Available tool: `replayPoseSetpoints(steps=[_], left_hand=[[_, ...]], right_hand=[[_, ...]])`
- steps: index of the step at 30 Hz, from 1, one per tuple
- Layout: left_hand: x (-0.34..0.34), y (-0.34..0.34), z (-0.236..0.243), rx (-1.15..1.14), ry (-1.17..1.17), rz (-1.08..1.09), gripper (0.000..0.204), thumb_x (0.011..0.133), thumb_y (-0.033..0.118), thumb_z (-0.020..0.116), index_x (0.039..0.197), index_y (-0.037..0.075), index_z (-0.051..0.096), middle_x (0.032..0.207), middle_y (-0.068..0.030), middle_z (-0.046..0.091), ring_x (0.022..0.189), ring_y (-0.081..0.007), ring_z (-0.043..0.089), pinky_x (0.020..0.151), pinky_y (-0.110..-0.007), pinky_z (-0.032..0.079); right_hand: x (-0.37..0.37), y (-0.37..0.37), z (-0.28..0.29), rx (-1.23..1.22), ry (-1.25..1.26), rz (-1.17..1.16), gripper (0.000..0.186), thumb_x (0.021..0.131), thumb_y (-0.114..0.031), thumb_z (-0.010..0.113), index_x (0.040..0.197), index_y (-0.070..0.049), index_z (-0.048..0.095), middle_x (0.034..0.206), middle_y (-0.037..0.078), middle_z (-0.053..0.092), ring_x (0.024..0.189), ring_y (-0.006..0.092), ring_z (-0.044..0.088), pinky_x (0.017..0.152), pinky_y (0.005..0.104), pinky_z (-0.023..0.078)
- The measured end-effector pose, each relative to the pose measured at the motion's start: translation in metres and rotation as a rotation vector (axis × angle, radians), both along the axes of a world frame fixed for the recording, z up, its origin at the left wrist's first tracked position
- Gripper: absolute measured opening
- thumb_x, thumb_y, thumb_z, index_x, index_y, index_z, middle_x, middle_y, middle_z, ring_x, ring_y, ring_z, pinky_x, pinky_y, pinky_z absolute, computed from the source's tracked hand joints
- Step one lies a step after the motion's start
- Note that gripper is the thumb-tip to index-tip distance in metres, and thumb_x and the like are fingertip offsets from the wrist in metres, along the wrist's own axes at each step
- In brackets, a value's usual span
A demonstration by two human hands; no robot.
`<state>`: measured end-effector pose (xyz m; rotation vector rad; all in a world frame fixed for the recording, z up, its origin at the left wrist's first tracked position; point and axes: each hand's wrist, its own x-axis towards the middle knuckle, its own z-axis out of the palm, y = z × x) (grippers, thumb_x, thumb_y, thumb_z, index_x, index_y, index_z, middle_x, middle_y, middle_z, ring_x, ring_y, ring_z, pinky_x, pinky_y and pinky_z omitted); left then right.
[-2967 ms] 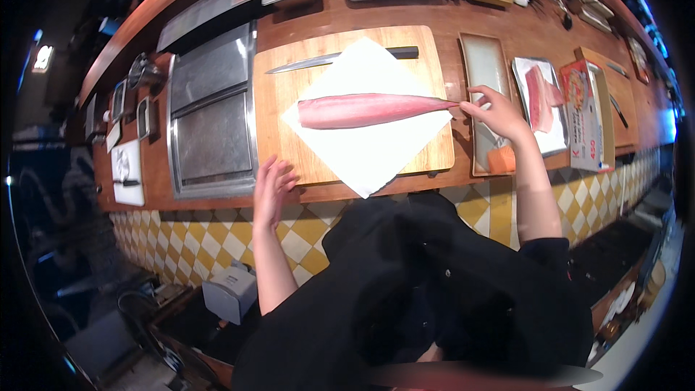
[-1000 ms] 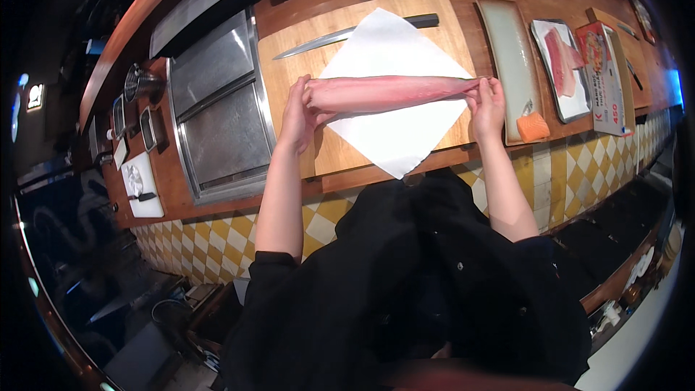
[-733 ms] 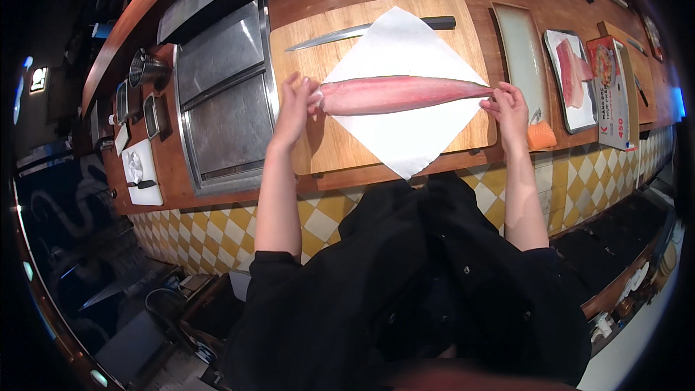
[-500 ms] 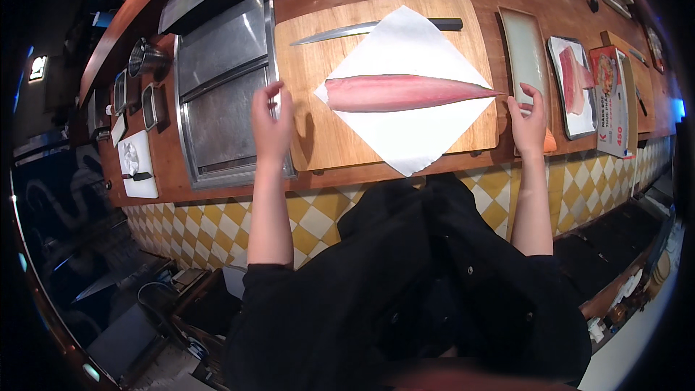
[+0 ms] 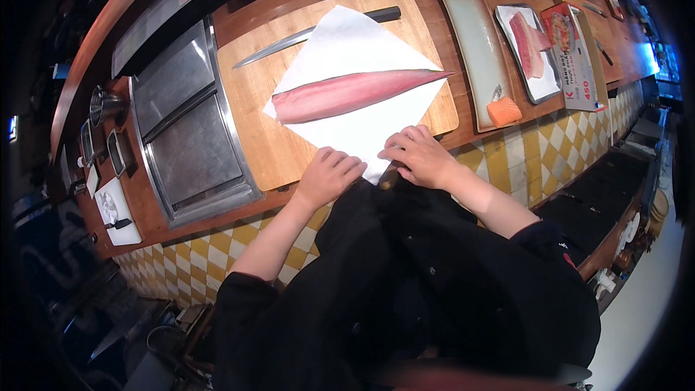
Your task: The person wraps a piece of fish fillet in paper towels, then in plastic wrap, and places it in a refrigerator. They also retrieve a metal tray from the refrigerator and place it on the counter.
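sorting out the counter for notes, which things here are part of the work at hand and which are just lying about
In use:
left hand and right hand, both on the near corner of the white paper sheet
long pink fish fillet on the sheet
wooden cutting board

Lying about:
long knife
pale oblong plate
orange fish piece
tray of fish
steel trays

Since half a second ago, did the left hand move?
Yes. The left hand went from the cutting board's left edge to the near corner of the white paper.

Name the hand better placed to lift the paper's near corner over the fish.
Either: left hand and right hand both rest on the near corner of the white square paper under the long pink fish fillet.
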<state>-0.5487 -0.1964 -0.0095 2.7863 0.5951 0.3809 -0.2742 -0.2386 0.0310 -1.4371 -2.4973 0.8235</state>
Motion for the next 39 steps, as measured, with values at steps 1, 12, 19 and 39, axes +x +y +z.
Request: replayPoseSetpoints(steps=[1,12,19,39], left_hand=[[0.0,0.007,0.002,-0.009,-0.031,-0.023,0.027,0.087,0.016,0.063,0.113,0.016,0.067,0.106,0.0015,0.064,0.096,-0.0196,0.06,0.089,-0.036,0.045],[0.039,0.14,0.052,-0.488,-0.401,0.623,0.016,0.093,0.013,0.068,0.107,0.005,0.066,0.091,-0.0135,0.069,0.09,-0.0251,0.07,0.075,-0.036,0.053],[0.049,0.171,0.033,-0.673,-0.143,0.67,0.016,0.09,0.013,0.07,0.1,0.003,0.063,0.09,-0.0112,0.069,0.081,-0.0245,0.066,0.078,-0.035,0.051],[0.03,0.185,0.014,-0.873,-0.054,0.502,0.026,0.089,0.015,0.074,0.11,0.007,0.061,0.086,0.0003,0.063,0.082,-0.0082,0.059,0.075,-0.025,0.05]], right_hand=[[-0.001,0.0,-0.001,0.03,0.023,-0.022,0.043,0.078,-0.009,0.074,0.119,-0.018,0.065,0.121,0.002,0.057,0.115,0.0257,0.05,0.101,0.0409,0.037],[0.006,0.126,0.015,0.283,0.171,-0.398,0.017,0.085,-0.012,0.07,0.102,-0.011,0.071,0.09,0.007,0.069,0.092,0.0262,0.061,0.091,0.0407,0.041],[-0.009,0.151,0.001,0.168,-0.077,-0.407,0.03,0.088,-0.012,0.068,0.118,-0.014,0.064,0.101,0.003,0.071,0.106,0.0232,0.062,0.094,0.0412,0.041],[-0.04,0.148,0.0,-0.097,-0.143,-0.217,0.079,0.069,-0.051,0.085,0.126,-0.004,0.057,0.125,0.014,0.056,0.123,0.0311,0.049,0.101,0.0473,0.038]])
